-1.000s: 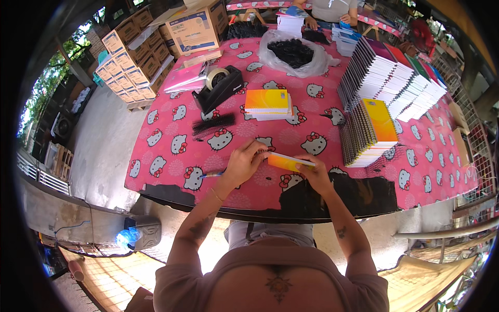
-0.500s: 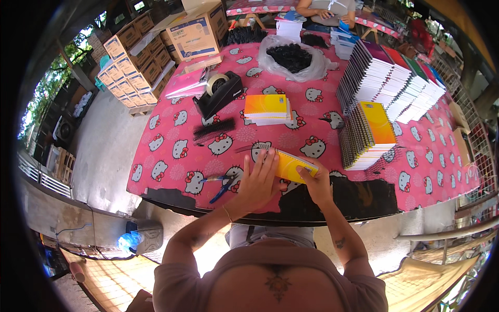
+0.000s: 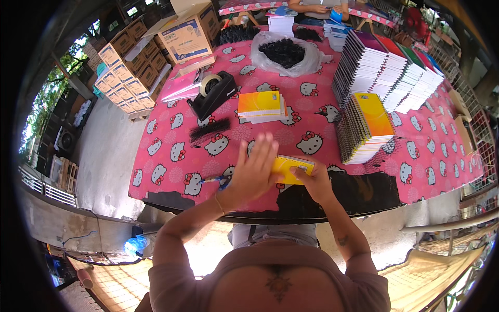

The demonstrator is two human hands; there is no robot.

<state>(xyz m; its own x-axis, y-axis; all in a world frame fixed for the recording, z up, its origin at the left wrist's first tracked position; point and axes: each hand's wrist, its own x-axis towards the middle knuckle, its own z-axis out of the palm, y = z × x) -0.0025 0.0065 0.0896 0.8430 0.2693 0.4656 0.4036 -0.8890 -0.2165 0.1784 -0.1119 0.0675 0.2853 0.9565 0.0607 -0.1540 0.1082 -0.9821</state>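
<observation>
My right hand (image 3: pixel 316 183) grips a small yellow notebook (image 3: pixel 291 167) at its right end, thumb on the cover. Along the notebook's left edge lies my left hand (image 3: pixel 254 169), its fingers stretched out straight and its palm hiding part of that edge. Under the left wrist, a blue-handled tool like pliers (image 3: pixel 224 180) shows only in part. Black spiral binding coils (image 3: pixel 210 130) rest beyond my left hand. A short stack of yellow notebooks (image 3: pixel 259 104) sits farther off, and a taller stack of spiral-bound yellow notebooks (image 3: pixel 375 119) stands to the right.
A black tape dispenser (image 3: pixel 215 96) stands at the left, near pink sheets (image 3: pixel 179 87). Behind are a plastic bag of black coils (image 3: pixel 285 53) and a cardboard box (image 3: pixel 187 36). Tall notebook stacks (image 3: pixel 364 65) fill the right. Another person's hands (image 3: pixel 332 10) work at the back.
My left hand has straightened and slid slightly over the notebook's left edge, covering more of the blue-handled tool. The notebook, still in my right hand, is turned a little more level.
</observation>
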